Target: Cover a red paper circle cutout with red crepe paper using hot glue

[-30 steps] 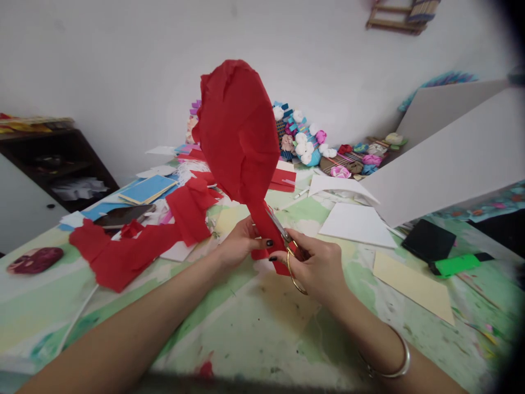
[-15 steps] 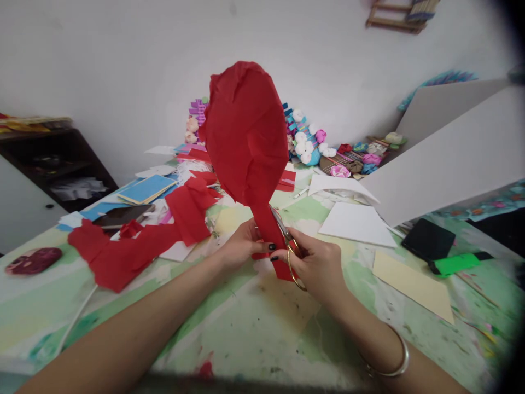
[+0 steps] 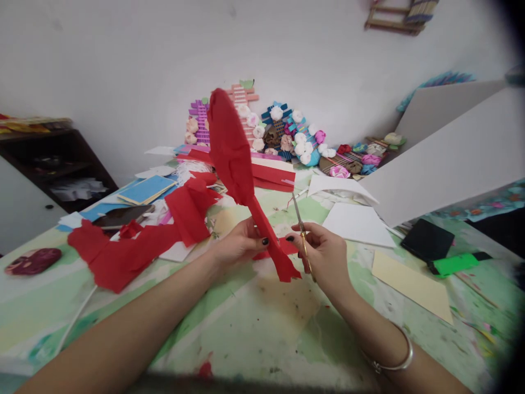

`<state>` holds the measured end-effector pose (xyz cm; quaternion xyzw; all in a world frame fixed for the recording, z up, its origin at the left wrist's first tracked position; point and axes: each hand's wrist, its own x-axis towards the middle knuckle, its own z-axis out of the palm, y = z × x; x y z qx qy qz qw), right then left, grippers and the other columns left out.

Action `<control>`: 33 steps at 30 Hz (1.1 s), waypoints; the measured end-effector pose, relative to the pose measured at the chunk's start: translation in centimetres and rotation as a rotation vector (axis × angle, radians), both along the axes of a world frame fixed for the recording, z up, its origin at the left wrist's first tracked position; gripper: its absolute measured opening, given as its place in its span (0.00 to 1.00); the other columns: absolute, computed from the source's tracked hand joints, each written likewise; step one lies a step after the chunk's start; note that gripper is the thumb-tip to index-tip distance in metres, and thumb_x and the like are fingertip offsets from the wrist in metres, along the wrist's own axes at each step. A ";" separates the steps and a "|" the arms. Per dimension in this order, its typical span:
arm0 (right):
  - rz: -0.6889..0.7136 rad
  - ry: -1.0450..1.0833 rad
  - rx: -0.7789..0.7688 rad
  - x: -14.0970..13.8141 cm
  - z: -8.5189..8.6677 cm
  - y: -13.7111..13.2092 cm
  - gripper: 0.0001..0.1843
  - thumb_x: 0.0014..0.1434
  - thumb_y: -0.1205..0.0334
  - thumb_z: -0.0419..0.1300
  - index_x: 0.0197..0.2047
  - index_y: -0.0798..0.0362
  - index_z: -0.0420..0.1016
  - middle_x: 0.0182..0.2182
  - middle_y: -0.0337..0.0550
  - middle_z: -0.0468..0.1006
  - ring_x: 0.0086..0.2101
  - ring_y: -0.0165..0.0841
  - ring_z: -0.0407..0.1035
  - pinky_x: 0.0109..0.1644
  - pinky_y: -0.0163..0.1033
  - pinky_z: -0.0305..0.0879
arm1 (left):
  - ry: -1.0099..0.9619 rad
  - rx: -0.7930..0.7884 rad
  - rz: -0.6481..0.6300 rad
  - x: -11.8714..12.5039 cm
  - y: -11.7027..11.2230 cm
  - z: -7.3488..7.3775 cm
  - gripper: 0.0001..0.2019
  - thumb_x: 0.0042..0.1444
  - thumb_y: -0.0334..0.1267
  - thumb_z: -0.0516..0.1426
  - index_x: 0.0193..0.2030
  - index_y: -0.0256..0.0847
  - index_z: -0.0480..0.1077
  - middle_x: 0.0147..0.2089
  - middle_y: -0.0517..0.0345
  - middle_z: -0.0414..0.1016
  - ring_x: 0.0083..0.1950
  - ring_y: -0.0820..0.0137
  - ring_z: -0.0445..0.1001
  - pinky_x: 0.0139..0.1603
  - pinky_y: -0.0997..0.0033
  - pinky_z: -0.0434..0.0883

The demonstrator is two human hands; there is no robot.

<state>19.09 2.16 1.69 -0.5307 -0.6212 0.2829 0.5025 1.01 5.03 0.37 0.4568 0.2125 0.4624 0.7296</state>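
In the middle of the head view, my left hand [image 3: 244,241] is closed around the strip-like handle of a red paper-covered paddle shape [image 3: 232,148]. Its rounded head points up and is turned nearly edge-on; the handle's ragged lower end flares out below my thumb. My right hand [image 3: 326,251], just to the right, grips gold-handled scissors [image 3: 302,224] with the blades pointing up and apart from the red paper. Behind the handle, at table height, lies another piece of red paper [image 3: 289,246], partly hidden.
Crumpled red paper [image 3: 139,257] spreads over the left of the table. White sheets [image 3: 356,224], a cream card [image 3: 412,284], a black box [image 3: 429,239] and a bright green object [image 3: 457,265] lie to the right. Paper-flower decorations [image 3: 303,145] line the wall.
The red paddle shape has turned from facing me to nearly edge-on. The scissors have moved right, away from its handle, with their blades now more upright.
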 end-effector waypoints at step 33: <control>0.124 -0.106 0.084 0.0 -1.3 0.7 0.10 0.55 0.57 0.63 0.37 0.52 0.70 0.20 0.31 0.64 0.20 0.26 0.55 0.24 0.32 0.52 | -0.142 -0.261 -0.404 0.2 -0.9 0.4 0.15 0.62 0.49 0.52 0.37 0.38 0.72 0.16 0.68 0.51 0.19 0.75 0.50 0.36 0.69 0.65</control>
